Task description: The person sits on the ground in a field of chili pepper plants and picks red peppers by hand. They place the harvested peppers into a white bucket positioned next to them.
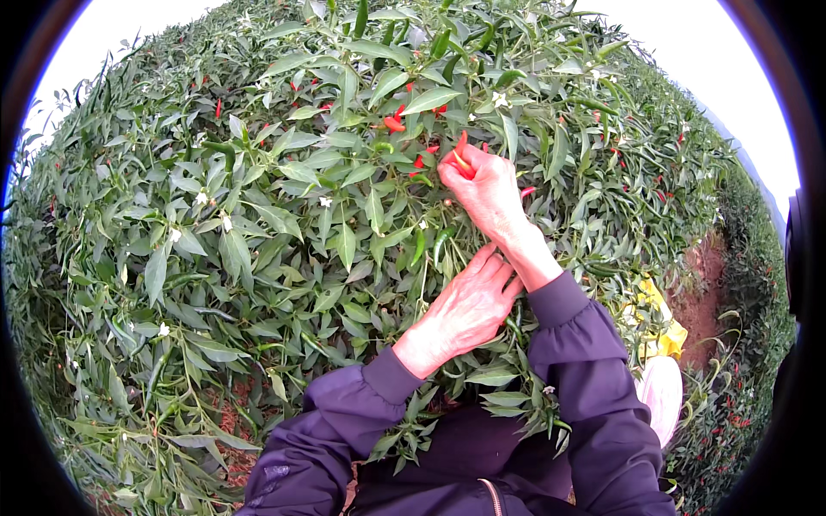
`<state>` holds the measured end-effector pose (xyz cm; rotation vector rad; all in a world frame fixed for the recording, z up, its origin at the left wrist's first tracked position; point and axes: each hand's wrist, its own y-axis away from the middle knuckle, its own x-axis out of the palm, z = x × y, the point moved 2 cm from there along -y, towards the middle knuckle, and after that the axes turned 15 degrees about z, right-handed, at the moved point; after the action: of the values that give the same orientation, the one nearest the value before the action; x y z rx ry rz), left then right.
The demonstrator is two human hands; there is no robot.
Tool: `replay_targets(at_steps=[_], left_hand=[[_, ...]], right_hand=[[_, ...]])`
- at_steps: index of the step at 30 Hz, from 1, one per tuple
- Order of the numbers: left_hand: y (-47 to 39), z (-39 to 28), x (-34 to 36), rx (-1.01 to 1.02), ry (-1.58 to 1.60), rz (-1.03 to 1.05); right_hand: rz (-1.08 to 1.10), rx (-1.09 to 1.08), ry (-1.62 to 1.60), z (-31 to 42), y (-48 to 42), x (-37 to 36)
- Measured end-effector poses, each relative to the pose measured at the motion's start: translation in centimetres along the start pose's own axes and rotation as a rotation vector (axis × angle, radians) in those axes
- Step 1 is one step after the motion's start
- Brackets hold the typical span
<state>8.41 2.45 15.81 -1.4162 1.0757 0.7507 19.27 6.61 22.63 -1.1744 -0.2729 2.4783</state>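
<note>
My right hand [484,190] is closed on red chili peppers [461,143], which stick out between the thumb and curled fingers, in front of the chili plant's foliage [361,174]. More red chili peppers [418,164] hang just left of that hand. Lower down, my left hand [461,306] lies back upward among the leaves, its fingers reaching beneath my right wrist. Its palm is hidden, so whether it holds anything does not show. Slim green chili peppers [443,242] hang a little above the left hand's fingers.
A yellow bag or cloth [668,335] lies at the right, above a rounded pink-and-white object [659,396] partly behind my right sleeve. Reddish bare soil [705,290] runs between these plants and another planted row [758,277]. Leafy branches reach up against my dark clothing.
</note>
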Motion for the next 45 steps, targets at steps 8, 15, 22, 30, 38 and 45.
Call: replay_targets(at_steps=[8,15,22,30,38,45], left_hand=[[0.4,0.4,0.1,-0.017,-0.037,0.067],[0.5,0.1,-0.6,0.033,-0.018,-0.065],[1.1,0.1,-0.4,-0.064,-0.134,0.063],[0.6,-0.5,1.0,-0.029,-0.123,0.031],[1.0,0.0,0.7,-0.064,-0.088,0.025],[0.6,-0.1,1.2,-0.098,0.371,0.015]], right_hand=[[0.082,0.127,-0.779,-2.6,-0.4,1.5],[0.527,0.186,-1.808,-0.6,5.2,-2.4],[-0.442,0.016,-0.906,-0.8,23.5,-16.9],[-0.468,1.165,0.701,-19.1,58.5,-25.9],[-0.428,0.178,-0.170,-6.8,31.7,-18.0],[0.262,-0.047,-0.741,4.1,8.4,-1.6]])
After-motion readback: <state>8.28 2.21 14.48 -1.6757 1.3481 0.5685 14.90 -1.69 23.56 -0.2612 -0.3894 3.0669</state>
